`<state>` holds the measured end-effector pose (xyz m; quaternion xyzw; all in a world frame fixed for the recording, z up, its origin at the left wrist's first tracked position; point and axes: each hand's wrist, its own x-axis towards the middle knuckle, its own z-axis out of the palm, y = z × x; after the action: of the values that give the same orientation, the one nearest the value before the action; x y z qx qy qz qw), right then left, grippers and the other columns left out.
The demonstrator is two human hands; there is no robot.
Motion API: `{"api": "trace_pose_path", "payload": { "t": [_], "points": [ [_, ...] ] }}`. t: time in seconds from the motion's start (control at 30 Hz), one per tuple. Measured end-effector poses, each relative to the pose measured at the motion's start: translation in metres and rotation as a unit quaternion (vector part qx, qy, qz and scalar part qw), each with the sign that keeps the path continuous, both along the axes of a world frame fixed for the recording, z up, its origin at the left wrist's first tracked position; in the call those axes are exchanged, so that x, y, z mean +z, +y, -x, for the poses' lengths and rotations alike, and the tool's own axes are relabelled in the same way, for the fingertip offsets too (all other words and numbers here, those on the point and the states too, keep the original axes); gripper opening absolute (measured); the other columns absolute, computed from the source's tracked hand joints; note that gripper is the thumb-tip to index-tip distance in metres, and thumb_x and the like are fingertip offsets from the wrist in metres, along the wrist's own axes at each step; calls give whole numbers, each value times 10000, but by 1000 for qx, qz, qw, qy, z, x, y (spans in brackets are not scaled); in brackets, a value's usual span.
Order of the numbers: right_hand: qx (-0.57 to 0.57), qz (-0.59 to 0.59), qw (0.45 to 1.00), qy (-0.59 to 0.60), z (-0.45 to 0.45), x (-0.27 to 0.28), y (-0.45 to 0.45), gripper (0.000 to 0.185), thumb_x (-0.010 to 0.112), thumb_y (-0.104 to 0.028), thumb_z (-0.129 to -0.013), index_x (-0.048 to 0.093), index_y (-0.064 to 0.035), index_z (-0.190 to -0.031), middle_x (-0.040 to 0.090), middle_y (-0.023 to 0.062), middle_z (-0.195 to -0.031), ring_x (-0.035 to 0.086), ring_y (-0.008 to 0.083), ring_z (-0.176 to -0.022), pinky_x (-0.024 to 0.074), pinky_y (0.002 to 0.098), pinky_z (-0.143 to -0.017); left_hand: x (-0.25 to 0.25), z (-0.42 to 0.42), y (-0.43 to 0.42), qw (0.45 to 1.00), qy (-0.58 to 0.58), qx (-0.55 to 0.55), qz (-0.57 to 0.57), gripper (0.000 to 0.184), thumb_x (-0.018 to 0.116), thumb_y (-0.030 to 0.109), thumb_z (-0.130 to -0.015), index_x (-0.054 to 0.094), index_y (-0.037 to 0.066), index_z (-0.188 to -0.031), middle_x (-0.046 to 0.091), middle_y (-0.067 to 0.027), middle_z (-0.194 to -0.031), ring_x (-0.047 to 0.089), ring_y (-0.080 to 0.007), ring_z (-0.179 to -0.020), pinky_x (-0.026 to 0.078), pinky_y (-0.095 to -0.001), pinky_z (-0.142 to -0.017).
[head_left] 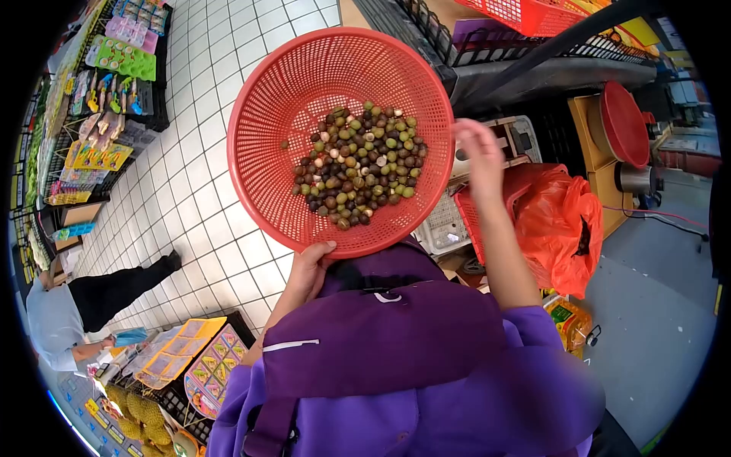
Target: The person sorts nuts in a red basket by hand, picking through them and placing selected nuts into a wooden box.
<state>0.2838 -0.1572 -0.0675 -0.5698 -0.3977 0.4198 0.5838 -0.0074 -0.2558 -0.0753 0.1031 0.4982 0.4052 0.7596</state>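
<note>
A large red plastic colander [274, 87] is tilted in front of my body. Many small round fruits or nuts [362, 164], green, brown and nearly black with a few pale ones, are gathered toward its lower right. My left hand [308, 268] grips the near rim, its thumb over the edge and the other fingers mostly hidden below. Close beside the right rim is my right hand [483, 156]. Motion blurs its fingers, and I cannot tell whether they touch the colander.
To the right hang orange-red plastic bags [562, 221] by a red crate [468, 217]; a red bowl [624, 126] stands farther off. A black rack [525, 65] is ahead. Display shelves [114, 91] line the left. A person [61, 320] stands at lower left near durians [141, 415].
</note>
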Motion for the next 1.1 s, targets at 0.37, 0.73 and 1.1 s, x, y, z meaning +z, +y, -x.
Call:
{"api": "trace_pose_path", "payload": {
  "t": [0.37, 0.73, 1.1],
  "points": [
    [402, 60, 791, -458, 148, -20, -9, 346, 548, -331, -798, 517, -39, -981, 517, 174, -942, 565, 342, -821, 455, 430, -718, -4, 4, -3, 999, -22, -33, 11, 342, 521, 36, -775, 473, -47, -1103, 589, -113, -1018, 579, -188, -927, 463, -308, -828],
    [466, 11, 811, -354, 193, -21, 0, 393, 536, -295, -809, 435, -90, -1129, 428, 180, -1182, 504, 383, -969, 441, 432, -776, -17, -3, -20, 1000, 14, 3, -25, 166, 572, 117, -751, 606, -5, -858, 616, -72, -803, 568, -138, -745, 451, -269, -704],
    [556, 141, 819, -21, 200, -29, -10, 125, 609, -105, -749, 543, -66, -848, 545, 43, -656, 525, 131, -588, 391, 259, -472, -13, -2, -39, 990, 33, 85, -108, 165, 559, 104, -721, 557, 43, -875, 582, -22, -766, 555, -123, -687, 441, -245, -597]
  ]
}}
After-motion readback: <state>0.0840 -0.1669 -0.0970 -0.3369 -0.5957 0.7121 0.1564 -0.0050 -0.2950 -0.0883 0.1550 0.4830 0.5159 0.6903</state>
